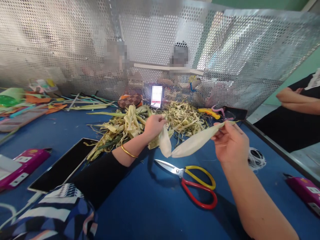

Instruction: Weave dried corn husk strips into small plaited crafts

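My left hand [155,126] pinches the end of a pale corn husk [165,143] that hangs down from its fingers. At the right, my right hand [232,141] grips the tip of another pale corn husk [197,143], stretched out toward the left. The lower ends of the two husks come together between my hands; whether they are joined I cannot tell. Below them lies a pair of scissors [180,171] with one yellow and one red handle, blades slightly apart. Behind my left hand is a heap of dried husks [125,125], with a pile of shredded husk [186,116] beside it.
A perforated metal screen [160,33] closes off the back of the blue table [140,213]. A dark tablet [62,165] and purple power strip [25,166] lie left; another power strip [305,193] and white string [256,159] lie right. A person [295,110] stands at the right.
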{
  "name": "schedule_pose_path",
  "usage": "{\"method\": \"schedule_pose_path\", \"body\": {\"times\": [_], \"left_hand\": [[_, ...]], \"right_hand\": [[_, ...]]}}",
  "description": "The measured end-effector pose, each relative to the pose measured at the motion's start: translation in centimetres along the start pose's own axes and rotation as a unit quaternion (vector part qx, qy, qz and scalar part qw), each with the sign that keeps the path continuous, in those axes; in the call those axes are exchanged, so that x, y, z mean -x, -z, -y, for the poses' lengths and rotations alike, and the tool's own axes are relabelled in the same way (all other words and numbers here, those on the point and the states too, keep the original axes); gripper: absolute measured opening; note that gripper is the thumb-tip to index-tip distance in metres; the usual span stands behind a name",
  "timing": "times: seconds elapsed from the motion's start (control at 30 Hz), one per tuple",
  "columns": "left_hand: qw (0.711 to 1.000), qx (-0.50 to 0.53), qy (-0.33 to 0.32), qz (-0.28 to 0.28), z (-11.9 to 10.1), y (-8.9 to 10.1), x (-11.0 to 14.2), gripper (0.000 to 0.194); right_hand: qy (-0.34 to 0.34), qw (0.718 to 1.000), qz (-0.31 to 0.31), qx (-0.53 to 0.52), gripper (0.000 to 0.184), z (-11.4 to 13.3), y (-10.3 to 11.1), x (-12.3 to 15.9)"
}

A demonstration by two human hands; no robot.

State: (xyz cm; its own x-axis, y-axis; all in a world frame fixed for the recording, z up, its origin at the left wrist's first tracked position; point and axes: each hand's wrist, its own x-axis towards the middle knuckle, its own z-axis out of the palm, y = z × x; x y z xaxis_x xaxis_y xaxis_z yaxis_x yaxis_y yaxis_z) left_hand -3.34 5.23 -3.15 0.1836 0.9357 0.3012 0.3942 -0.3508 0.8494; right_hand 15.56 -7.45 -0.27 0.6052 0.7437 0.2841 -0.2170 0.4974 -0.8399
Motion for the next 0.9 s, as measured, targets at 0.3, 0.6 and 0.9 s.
{"method": "schedule_pose_path", "body": {"times": [0.3, 0.6, 0.9], "left_hand": [[0.900, -0.435, -0.031, 0.016, -0.4, 2.4, -0.6, 0.025], [0.944, -0.267, -0.191, -0.012, -3.7, 1.4, 1.7, 0.029], [0.919, 0.183, 0.053, 0.346, -4.4, -5.3, 9.0, 0.030]], "right_hand": [[0.041, 0.989, -0.141, 0.005, 0.019, -0.8, 1.6, -1.6], [0.017, 0.988, -0.155, 0.018, 0.018, -0.7, 1.2, -1.8], [-0.037, 0.989, -0.137, -0.033, 0.017, -1.7, -0.1, -0.4]]}}
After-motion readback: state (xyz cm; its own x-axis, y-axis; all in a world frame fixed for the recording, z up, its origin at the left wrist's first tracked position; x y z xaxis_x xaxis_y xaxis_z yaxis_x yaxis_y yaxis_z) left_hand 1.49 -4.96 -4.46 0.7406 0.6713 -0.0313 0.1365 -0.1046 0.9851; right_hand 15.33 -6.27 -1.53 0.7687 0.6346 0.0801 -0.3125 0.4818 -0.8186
